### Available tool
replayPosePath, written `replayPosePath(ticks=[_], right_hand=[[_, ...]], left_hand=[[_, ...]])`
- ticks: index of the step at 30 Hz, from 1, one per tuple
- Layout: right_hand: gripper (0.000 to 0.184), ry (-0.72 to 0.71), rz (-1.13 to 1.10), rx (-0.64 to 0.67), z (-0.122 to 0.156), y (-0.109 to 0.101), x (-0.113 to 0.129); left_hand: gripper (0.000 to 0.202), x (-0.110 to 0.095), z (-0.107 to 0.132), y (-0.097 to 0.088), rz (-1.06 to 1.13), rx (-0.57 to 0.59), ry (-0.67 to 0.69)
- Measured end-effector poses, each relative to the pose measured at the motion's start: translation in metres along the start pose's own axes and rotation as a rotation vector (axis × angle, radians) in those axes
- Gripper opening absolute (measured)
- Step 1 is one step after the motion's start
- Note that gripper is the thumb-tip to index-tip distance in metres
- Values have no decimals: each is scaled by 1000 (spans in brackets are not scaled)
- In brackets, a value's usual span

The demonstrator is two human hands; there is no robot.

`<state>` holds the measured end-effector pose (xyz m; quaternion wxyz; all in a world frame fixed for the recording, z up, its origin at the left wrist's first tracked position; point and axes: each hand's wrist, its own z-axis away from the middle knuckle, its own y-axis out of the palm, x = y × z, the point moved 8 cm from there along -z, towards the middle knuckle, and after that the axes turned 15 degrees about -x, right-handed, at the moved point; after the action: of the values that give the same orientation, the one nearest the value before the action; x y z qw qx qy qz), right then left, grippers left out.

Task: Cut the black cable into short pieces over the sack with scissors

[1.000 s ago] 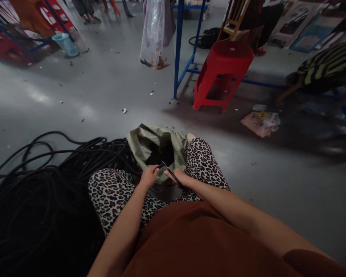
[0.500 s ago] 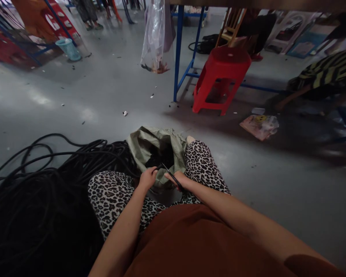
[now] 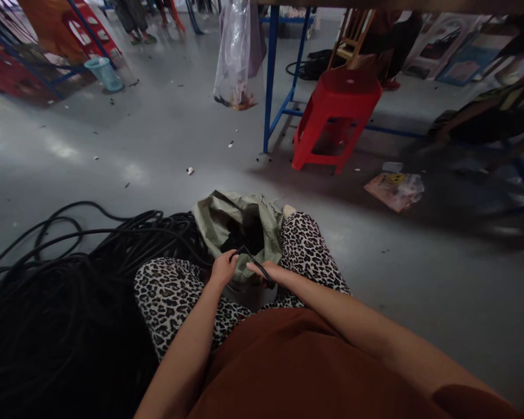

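Where cord meets scissors: the left hand (image 3: 223,269) is closed, pinching a black cord (image 3: 241,251) close to its end, over the near side of the sack (image 3: 271,224).
Scissors (image 3: 263,272): gripped in the curled right hand (image 3: 276,272), blades angled far and left toward the cord; from where I stand, I can't be sure they touch it.
Inside the sack: a dark mass (image 3: 247,235), which I'd judge to be cut lengths, so a fair amount seems done.
Cord heap (image 3: 117,244): long black loops sprawled on the left; much looks uncut, so I'd say plenty is left.
Writing: none I can read; the printed packet (image 3: 386,189) on the floor (image 3: 157,151), right of the red stool (image 3: 351,96), is too small to make out.
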<state>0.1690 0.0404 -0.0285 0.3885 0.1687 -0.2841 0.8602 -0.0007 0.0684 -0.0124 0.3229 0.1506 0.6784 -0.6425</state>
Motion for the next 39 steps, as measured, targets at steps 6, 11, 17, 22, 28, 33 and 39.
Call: replayPosePath(ticks=[6, 11, 17, 22, 28, 33, 39], right_hand=[[51, -35, 1, 23, 0, 1, 2], [51, -18, 18, 3, -1, 0, 0], [53, -60, 57, 7, 1, -1, 5], [54, -74, 104, 17, -2, -1, 2], [50, -139, 71, 26, -6, 2, 2], [59, -88, 57, -20, -10, 3, -4], [64, -92, 88, -76, -17, 1, -6]], left_hand=[[32, -7, 3, 2, -9, 36, 37], [32, -7, 6, 7, -33, 81, 56], [31, -9, 8, 9, -36, 103, 95], [31, -15, 10, 9, -27, 124, 140], [31, -23, 14, 8, -12, 157, 209], [31, -24, 13, 8, -14, 155, 191], [32, -18, 10, 9, -23, 124, 160]])
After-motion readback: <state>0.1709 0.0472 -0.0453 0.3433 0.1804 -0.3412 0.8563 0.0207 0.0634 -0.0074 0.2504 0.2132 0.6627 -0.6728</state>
